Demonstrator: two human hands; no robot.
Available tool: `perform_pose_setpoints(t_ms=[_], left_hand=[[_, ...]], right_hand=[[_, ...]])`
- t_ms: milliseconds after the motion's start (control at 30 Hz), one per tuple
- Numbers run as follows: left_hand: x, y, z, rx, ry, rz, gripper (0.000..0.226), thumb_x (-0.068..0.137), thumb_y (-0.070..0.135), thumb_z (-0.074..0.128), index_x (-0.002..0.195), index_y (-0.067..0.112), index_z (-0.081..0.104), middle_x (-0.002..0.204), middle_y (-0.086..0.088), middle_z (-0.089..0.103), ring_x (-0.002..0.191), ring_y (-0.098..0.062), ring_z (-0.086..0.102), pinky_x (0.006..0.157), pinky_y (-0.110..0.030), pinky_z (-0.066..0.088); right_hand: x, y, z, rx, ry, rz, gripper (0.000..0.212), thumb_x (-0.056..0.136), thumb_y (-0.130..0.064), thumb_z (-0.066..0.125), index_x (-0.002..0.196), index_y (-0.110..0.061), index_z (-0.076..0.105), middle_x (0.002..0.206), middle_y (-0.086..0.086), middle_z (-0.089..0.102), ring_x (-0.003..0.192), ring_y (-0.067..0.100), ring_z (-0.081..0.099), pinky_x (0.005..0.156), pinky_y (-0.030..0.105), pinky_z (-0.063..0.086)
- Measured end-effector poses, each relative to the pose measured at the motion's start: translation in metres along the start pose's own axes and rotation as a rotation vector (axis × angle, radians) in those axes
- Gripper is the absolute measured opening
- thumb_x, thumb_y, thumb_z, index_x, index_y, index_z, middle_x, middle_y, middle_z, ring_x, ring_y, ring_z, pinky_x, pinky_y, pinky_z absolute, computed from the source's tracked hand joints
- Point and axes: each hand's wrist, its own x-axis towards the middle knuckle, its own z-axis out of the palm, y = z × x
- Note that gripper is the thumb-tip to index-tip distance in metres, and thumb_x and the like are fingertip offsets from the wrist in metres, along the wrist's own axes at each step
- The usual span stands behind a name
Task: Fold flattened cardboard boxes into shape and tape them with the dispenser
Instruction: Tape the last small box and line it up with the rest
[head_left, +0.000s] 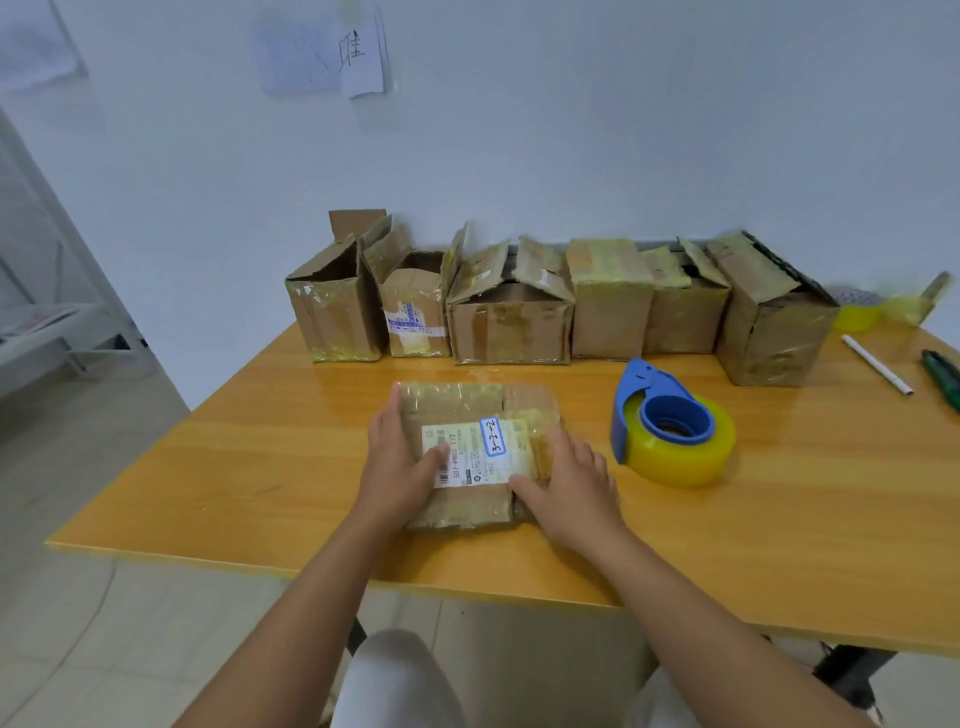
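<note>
1. Left hand laid on the left part of the flattened brown cardboard box, fingers straight and reaching along its left edge, thumb across the white shipping label; grip apart, pressing rather than clasping.
2. Right hand laid flat on the right near part of the same box, fingers spread and straight, thumb pointing left over the label's lower edge; grip likewise apart, pressing down.
3. Flattened box lying in the middle of the glossy orange wooden bench, wrapped in old clear tape, label facing up with a blue-framed tag reading "3-2-2".
4. Blue plastic tape dispenser loaded with a yellowish clear tape roll, resting on the bench just right of the box, touched by neither hand.
5. Six worn brown cardboard boxes standing in a row along the far edge of the bench against the white wall, several with top flaps open or half raised, most carrying old tape.
6. White pen and dark green tool lying on the right part of the bench, well apart from the hands.
7. Second yellow tape roll at the far right, behind the last box, blurred.
8. Paper sheets stuck to the wall above.
9. Pale tiled floor below the bench.
</note>
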Motion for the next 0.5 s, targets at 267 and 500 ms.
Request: perform_pose_setpoints(t_ms=[267,500], left_hand=[[0.002,0.001,0.000,-0.082,0.217,0.372,0.093,0.091,0.033,0.066,0.157,0.028,0.002,0.144,0.029,0.024,0.127,0.023,0.028,0.088,0.003,0.033],[-0.021,-0.014,0.017,-0.256,0.148,0.292,0.098,0.088,0.036,0.067,0.156,0.043,-0.003,0.154,0.029,0.028,0.139,0.004,0.036,0.108,-0.029,0.045]], right_hand=[[0.016,-0.013,-0.004,0.557,0.157,-0.119,0.110,0.079,-0.055,0.076,0.157,-0.034,0.002,0.161,-0.008,0.022,0.147,0.011,0.023,0.117,0.040,0.033],[0.002,0.004,0.004,0.486,0.182,-0.245,0.095,0.088,-0.044,0.071,0.143,-0.064,-0.004,0.158,-0.011,0.029,0.143,0.002,0.029,0.114,0.037,0.040]])
